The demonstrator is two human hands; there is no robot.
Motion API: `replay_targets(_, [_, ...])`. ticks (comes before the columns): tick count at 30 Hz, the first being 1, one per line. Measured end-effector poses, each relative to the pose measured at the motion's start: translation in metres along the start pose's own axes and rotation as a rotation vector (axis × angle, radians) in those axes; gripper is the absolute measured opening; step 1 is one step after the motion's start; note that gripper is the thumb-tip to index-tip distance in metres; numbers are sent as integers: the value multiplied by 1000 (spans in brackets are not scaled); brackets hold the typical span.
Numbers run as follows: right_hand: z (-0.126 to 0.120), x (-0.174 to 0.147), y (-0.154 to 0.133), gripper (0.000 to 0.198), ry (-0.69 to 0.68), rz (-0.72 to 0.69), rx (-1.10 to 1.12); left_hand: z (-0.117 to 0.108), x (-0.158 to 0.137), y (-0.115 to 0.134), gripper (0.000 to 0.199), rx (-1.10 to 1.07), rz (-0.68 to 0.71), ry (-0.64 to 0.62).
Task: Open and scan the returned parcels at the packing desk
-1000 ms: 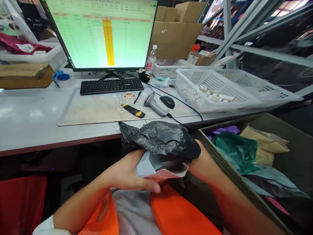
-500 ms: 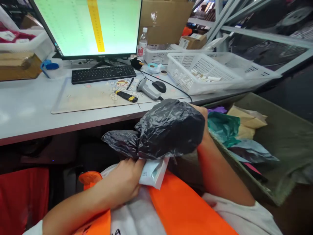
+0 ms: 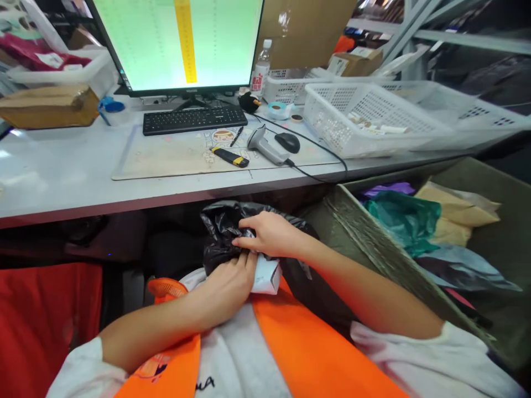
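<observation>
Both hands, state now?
Left hand: closed on small white rectangular box.
Right hand: touching crumpled black plastic bag; whether closed, can't tell.

A pale desk (image 3: pixel 62 171) bears a monitor (image 3: pixel 149 50), mat (image 3: pixel 174 152), baskets (image 3: pixel 332 130) and carton (image 3: pixel 50 113).

Below the front edge of the desk (image 3: pixel 62 177), my left hand (image 3: pixel 233 282) is gripping, back upward; my right hand (image 3: pixel 274 235) is pointing leftward just beside it, visible fingertips (image 3: pixel 240 242) standing apart.

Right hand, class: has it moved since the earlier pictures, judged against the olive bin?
Yes, leftward. The right hand was near the corner of the olive bin; now it is farther left, at the black bag.
</observation>
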State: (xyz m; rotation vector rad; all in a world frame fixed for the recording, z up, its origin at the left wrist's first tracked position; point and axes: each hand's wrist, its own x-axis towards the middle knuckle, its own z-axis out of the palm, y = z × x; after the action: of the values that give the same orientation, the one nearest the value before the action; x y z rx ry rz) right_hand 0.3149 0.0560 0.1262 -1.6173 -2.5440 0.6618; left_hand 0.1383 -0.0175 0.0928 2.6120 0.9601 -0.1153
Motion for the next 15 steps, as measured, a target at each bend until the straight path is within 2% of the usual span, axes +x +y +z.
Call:
replay_targets(2, [11,16,8,25,-51,17,109,7,0,3,69,76,-18,-6])
replay_targets(6, [24,37,30,29,-92,104,374,20,-4,2,68,117,-22,38])
replay_targets(11, [48,53,63,38,44,253,543,33,-9,5,61,82,-27,57])
replay_targets(15, [72,50,85,51,125,318,584,34,-18,3,63,-13,1,33])
